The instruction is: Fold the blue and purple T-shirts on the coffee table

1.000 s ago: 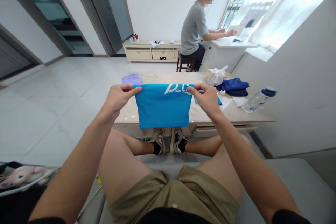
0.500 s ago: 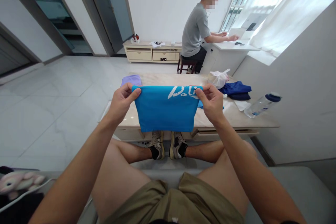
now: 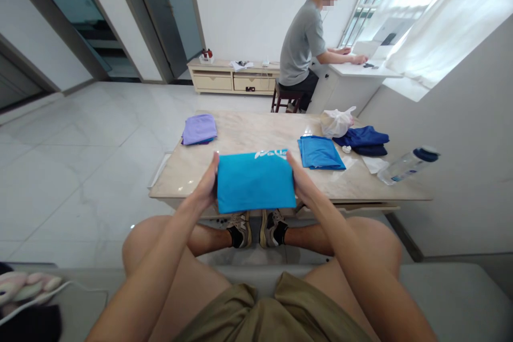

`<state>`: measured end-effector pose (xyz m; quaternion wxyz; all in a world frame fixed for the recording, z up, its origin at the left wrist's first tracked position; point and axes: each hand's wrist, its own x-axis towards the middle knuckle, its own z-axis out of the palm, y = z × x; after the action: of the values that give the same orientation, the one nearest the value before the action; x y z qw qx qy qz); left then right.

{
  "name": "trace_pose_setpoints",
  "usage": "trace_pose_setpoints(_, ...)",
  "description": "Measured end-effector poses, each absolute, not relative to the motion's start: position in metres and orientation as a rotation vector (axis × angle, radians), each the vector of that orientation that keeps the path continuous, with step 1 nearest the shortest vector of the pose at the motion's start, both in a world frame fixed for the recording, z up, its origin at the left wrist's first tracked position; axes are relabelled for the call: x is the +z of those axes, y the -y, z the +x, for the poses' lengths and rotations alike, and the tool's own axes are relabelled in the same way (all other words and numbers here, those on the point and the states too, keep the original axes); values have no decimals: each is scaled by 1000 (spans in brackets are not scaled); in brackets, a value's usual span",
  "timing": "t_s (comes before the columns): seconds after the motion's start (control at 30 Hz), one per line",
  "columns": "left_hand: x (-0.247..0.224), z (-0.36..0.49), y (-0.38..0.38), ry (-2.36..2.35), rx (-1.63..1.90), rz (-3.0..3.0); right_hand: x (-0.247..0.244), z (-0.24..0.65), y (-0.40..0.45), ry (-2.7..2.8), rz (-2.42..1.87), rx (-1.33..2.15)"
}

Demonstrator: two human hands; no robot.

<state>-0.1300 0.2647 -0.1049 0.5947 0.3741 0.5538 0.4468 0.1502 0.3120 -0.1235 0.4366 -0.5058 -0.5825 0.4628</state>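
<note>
A folded blue cloth (image 3: 256,184) with white lettering along its top edge hangs between my hands, over the near edge of the marble-topped table (image 3: 256,131). My left hand (image 3: 209,179) grips its left side, and my right hand (image 3: 300,179) grips its right side; most of the fingers are hidden behind it. Beyond my right hand lies another folded blue cloth (image 3: 320,152). A folded purple cloth (image 3: 199,128) rests at the table's far left, on top of something darker.
At the table's right are a white plastic bag (image 3: 337,122), dark blue clothing (image 3: 364,139), white paper (image 3: 374,164) and a clear bottle (image 3: 406,165) with a blue lid. Farther back, a person (image 3: 304,40) sits at a white desk (image 3: 360,69).
The blue cloth has come down and looks narrower, its sides now held between my hands instead of its top corners. More of both cloths lying on the table shows.
</note>
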Motion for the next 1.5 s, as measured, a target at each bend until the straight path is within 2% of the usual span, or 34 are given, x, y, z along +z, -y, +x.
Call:
trace_pose_setpoints(0.07, -147, -124, -240, -1223, 828, 773, -164, 155, -293, 1343, -1373, 1551)
trace_pose_setpoints(0.17, -194, -119, -209, -1244, 760, 729, -210, 163, -269, 1284, -1473, 1665)
trace_pose_setpoints(0.27, -198, -117, -206, -1278, 815, 689, -212, 167, -271, 1331, -1459, 1552)
trace_pose_setpoints(0.43, -163, -114, -245, -1360, 1022, 794, -175, 157, -313, 1464, -1481, 1014)
trace_pose_setpoints(0.57, -165, -110, -258, -1464, 1100, 912, -180, 151, -321, 1477, -1540, 738)
trace_pose_setpoints(0.9, -179, -114, -310, -1636, 1025, 1154, -213, 159, -350, 1264, -1534, 878)
trace_pose_setpoints(1.07, -213, -142, -281, -2029, 655, 1354, -242, 191, -351, 1355, -1829, 600)
trace_pose_setpoints(1.13, -219, -148, -266, -2113, 623, 1480, -251, 200, -349, 1453, -1822, 485)
trace_pose_setpoints(1.3, -222, -107, -278, -1897, 722, 1966, -254, 176, -373, 1889, -1503, 420)
trace_pose_setpoints(1.4, -244, -69, -296, -1740, 577, 2208, -259, 147, -396, 2232, -1366, 498)
trace_pose_setpoints(1.5, -269, -58, -307, -1668, 418, 2327, -269, 134, -400, 2375, -1436, 515)
